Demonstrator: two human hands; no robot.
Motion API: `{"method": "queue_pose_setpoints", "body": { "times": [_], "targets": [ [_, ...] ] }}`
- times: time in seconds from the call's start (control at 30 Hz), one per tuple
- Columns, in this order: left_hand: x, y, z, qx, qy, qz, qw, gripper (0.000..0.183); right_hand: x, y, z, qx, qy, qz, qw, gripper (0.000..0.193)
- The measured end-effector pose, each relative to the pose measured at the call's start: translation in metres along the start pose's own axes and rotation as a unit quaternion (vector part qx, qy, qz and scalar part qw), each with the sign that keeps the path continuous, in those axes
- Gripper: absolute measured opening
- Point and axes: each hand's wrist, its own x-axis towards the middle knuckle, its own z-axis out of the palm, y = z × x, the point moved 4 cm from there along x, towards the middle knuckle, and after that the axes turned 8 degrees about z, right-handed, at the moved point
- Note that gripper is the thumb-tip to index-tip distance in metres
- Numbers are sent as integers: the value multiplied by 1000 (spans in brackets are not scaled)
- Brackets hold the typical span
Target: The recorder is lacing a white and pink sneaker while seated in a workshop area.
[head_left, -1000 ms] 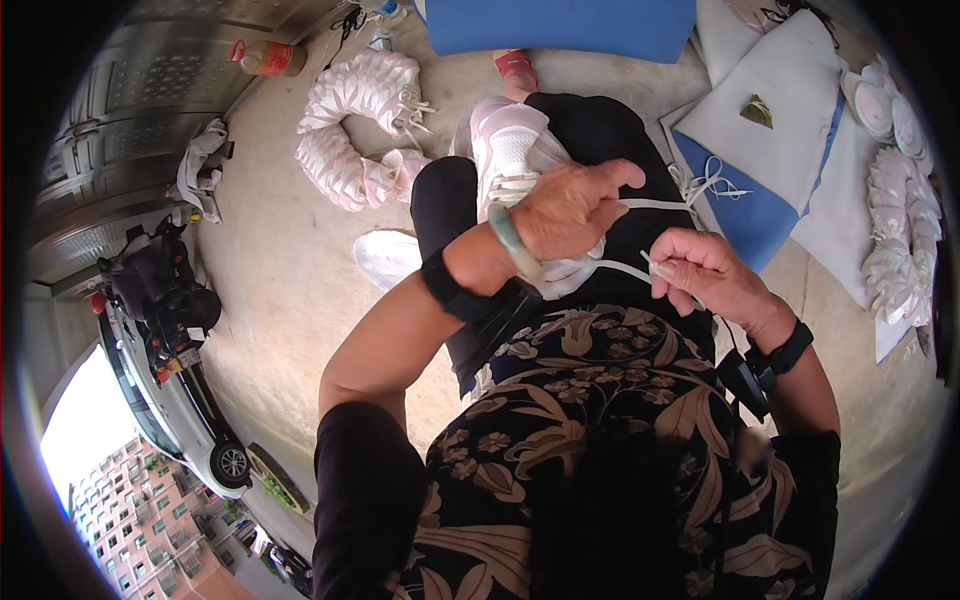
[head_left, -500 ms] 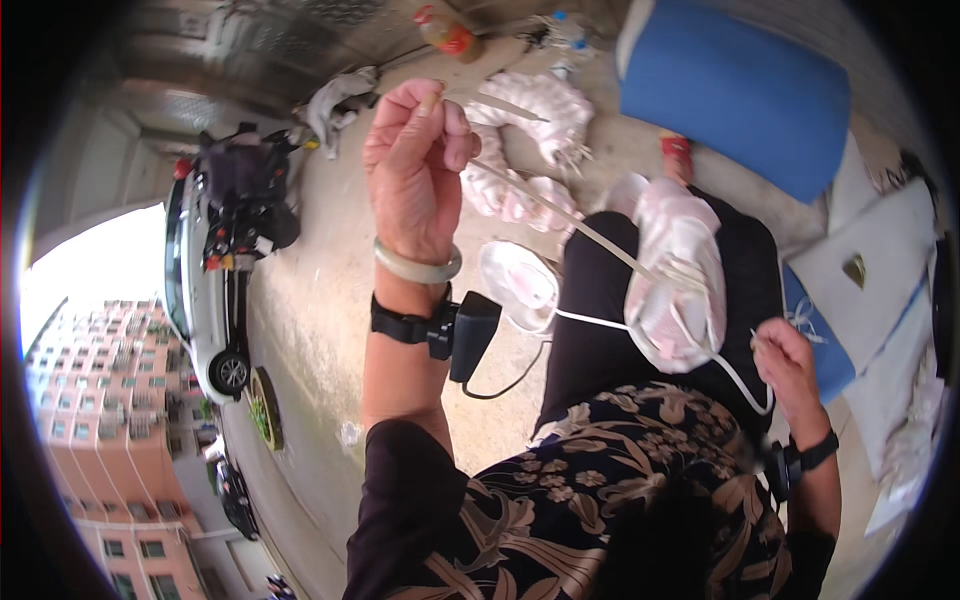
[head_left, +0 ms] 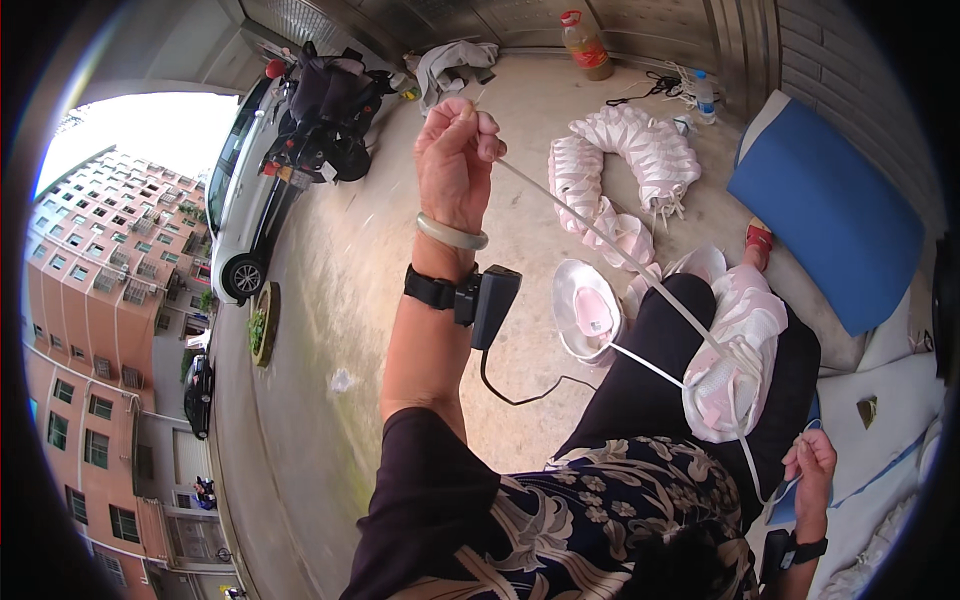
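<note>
Hands (head_left: 455,155) (head_left: 812,462) farther apart now, flat lace (head_left: 530,183) taut from mesh shoe (head_left: 757,328)

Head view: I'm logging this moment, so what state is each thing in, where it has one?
Left hand: raised, closed on lace
Right hand: lower, closed on lace
Lace: taut toward left hand, slack near right hand
Shoe on lap: untied
Juice bottle: upright, capped
Water bottle: upright, capped
Scooter: standing upright

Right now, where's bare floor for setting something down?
Bare floor: between the left hand and black scooter; a smaller patch between grey cloth and bottle. Crowded: the lap, where lace runs from shoe to left hand and right hand.
</note>
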Motion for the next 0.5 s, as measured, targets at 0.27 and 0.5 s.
{"method": "queue_pose_setpoints", "body": {
  "times": [0.27,0.5],
  "targets": [
    [-17,-26,4,-51,-65,-98,992,10,-16,-26,-136,-42,145,-4,989,9],
    [-93,-111,63,20,-239,-289,927,16,1,7,-235,34,304,-92,948,14]
  ]
}}
